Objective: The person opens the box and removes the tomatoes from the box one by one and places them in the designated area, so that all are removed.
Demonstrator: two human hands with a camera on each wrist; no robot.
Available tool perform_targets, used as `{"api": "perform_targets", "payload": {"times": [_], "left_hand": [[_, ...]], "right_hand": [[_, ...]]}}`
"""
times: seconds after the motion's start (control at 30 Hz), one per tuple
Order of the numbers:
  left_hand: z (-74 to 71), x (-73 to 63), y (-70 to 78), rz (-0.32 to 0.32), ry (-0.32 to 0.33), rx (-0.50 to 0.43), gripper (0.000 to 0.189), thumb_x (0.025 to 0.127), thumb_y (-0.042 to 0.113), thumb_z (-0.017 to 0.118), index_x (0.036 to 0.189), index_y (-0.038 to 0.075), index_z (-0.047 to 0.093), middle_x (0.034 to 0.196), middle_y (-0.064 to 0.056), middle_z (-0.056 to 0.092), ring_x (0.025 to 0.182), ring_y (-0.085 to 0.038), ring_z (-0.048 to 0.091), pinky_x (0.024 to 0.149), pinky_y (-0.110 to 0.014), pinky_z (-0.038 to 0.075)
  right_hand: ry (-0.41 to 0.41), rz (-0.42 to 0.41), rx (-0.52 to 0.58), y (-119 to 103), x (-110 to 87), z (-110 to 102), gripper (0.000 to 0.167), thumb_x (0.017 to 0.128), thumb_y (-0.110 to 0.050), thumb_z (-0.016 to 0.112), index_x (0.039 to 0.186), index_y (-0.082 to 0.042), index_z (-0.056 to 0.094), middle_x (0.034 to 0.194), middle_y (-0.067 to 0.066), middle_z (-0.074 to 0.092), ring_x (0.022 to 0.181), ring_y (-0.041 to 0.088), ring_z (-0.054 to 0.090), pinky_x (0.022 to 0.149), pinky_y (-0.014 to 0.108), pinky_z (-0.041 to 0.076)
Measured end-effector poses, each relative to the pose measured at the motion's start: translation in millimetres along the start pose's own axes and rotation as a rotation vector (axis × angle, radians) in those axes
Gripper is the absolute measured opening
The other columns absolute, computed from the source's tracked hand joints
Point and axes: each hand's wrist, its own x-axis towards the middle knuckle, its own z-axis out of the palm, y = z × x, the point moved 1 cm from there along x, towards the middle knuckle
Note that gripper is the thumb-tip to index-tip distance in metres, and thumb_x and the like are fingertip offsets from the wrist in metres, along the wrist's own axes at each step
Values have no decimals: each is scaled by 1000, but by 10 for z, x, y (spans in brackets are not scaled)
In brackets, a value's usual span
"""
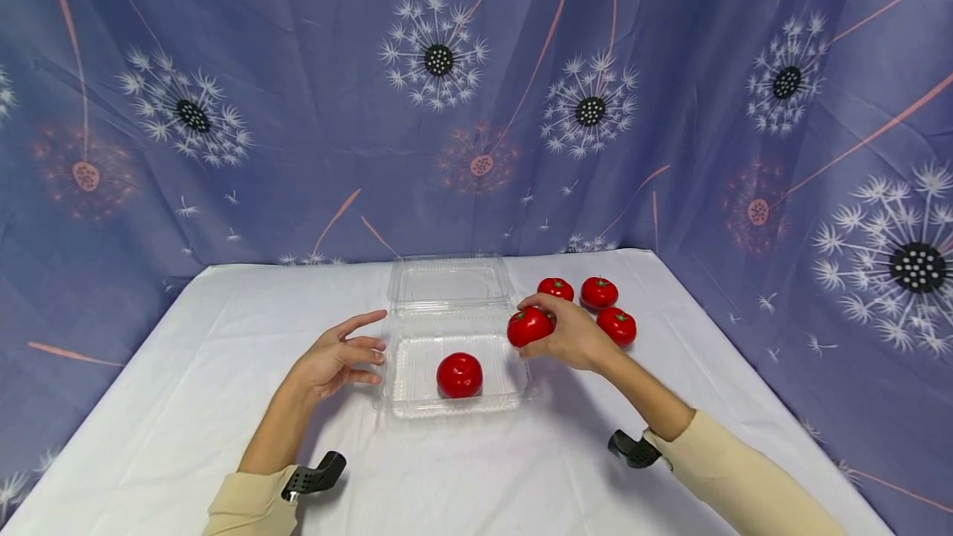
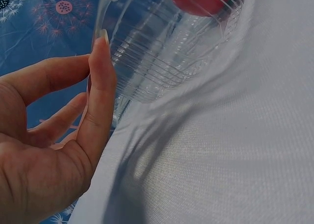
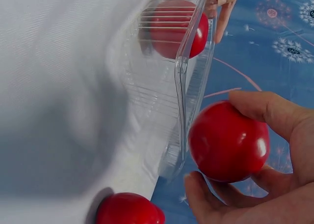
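Observation:
A clear plastic clamshell box (image 1: pixel 417 358) lies with its lid (image 1: pixel 450 281) folded back away from me. One tomato (image 1: pixel 459 375) sits in the box's base, also visible through the wall in the right wrist view. My right hand (image 1: pixel 569 333) grips another tomato (image 3: pixel 228 141) between thumb and fingers, above the box's right edge. My left hand (image 1: pixel 338 358) is beside the box's left edge, fingers spread and loosely bent. In the left wrist view its fingertips (image 2: pixel 101 42) are at the rim; whether they touch it I cannot tell.
Several more tomatoes (image 1: pixel 599 293) stand on the white-covered table (image 1: pixel 246 329) to the right of the lid, just behind my right hand. A blue dandelion-print curtain (image 1: pixel 313 106) hangs behind the table and along its sides.

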Motion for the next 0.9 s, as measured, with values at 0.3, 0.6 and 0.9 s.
{"api": "perform_targets", "payload": {"times": [0.3,0.6,0.9], "left_hand": [[22,31,35,-1,-2,10,83,84,-12,67,157,10,35,99,-8,64,76,-14,67,65,-34,64],[1,28,16,-6,0,2,83,84,-14,67,157,10,35,98,-7,64,76,-14,67,65,-35,64],[-8,-4,7,-10,-3,-12,84,86,-14,65,159,8,29,98,-6,65,78,-14,67,66,-34,64]], "right_hand": [[7,74,-19,147,-76,-131,64,72,-20,88,130,-22,60,135,13,60,120,35,59,91,47,59],[-2,58,-35,310,-136,-191,66,69,-22,93,126,-17,61,129,16,62,117,37,59,88,49,60],[8,87,-87,440,-157,-201,61,78,-36,88,128,-11,62,124,17,65,115,38,59,83,44,59]]}}
